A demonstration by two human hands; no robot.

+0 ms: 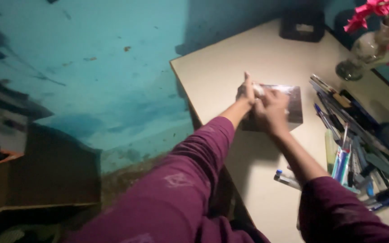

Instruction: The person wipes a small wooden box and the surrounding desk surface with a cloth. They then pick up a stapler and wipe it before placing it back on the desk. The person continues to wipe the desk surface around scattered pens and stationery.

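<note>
Here, blur hides much detail: both hands meet over a dark, glossy box (pixel 291 108) near the pale surface's (pixel 257 198) left edge, the left hand (pixel 247 92) and right hand (pixel 271 110) with fingers curled around a small white object (pixel 259 90), its shape unclear, pens (pixel 347 157) lying nearby.

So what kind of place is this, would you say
Probably a home study corner. A pale desk stands against a teal painted wall, a heap of pens lies on its right side, and a glass vase of pink flowers stands at the back. Both hands rest on a dark box.
</note>
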